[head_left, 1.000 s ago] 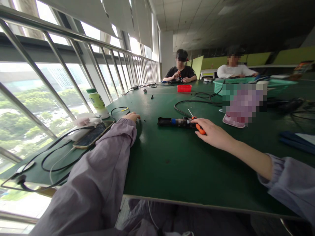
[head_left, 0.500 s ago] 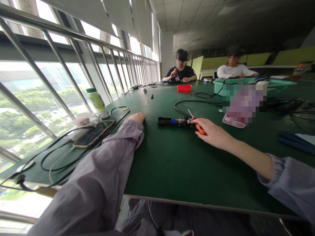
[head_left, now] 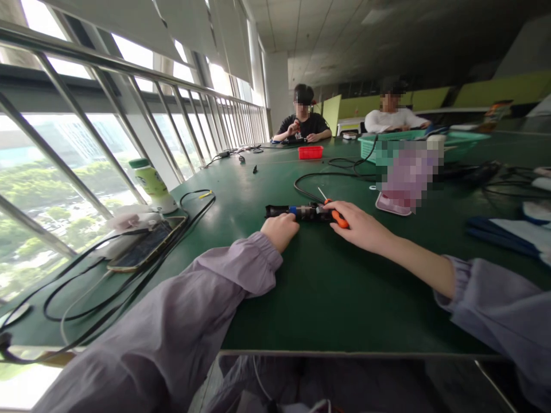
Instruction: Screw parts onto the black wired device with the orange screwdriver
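Note:
A black cylindrical device (head_left: 306, 211) with a blue band and a grey metallic middle lies crosswise on the green table. My left hand (head_left: 282, 230) is at its near left side, fingers curled against it; the fingertips are hidden. On the device's right end rests my right hand (head_left: 359, 225), closed around a screwdriver (head_left: 340, 219) with an orange handle. The screwdriver's thin shaft points up and away to the left, over the device. A black cable loops behind the device.
On the left are a phone (head_left: 146, 245), cables and a green-capped bottle (head_left: 154, 184) beside a metal railing. A red tray (head_left: 310, 152), a green basket (head_left: 370, 147) and a pink-purple item (head_left: 394, 203) stand farther back. Two people sit at the far side.
My left hand has moved right, from the bare table to the device's left part. My right hand stays on the screwdriver and device. The whole view has shifted slightly.

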Demonstrator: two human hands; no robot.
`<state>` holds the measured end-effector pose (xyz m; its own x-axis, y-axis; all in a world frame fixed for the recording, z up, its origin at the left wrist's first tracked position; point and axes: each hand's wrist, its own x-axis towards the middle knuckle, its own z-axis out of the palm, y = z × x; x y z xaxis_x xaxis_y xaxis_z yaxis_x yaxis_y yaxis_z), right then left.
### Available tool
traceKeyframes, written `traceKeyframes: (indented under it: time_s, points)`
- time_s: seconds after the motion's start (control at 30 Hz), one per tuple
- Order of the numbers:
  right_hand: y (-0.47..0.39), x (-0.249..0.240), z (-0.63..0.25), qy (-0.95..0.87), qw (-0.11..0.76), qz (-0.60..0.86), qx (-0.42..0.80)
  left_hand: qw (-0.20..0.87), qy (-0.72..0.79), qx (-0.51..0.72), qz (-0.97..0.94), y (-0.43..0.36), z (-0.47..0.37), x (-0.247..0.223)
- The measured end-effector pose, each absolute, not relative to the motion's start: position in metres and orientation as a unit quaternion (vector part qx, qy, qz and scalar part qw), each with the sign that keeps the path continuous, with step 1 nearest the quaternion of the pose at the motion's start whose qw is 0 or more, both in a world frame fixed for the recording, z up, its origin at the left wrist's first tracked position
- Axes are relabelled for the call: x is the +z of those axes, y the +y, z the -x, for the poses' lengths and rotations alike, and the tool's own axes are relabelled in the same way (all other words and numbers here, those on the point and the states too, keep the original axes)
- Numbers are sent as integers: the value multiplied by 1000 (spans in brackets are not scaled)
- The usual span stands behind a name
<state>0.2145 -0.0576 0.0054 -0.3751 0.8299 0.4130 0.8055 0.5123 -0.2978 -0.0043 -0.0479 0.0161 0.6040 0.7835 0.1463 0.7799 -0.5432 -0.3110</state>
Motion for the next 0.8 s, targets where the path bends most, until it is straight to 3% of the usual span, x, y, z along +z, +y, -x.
traceKeyframes:
  time_s: [0.17, 0.53, 0.67, 0.8]
  points:
    - [-48, 3, -221, -784, 302, 542, 10, 194, -329, -37, 923, -55, -20, 8]
    - [-57, 3, -213, -798, 264, 539, 56, 14, -367, -381, 848, -19, -2, 0]
    - [-67, 6, -205, -831, 241, 497, 68, -22, -389, -391, 834, -13, 0, 0]
    - [-69, 7, -204, -840, 233, 485, 71, 29, -392, -358, 847, -14, 0, 0]
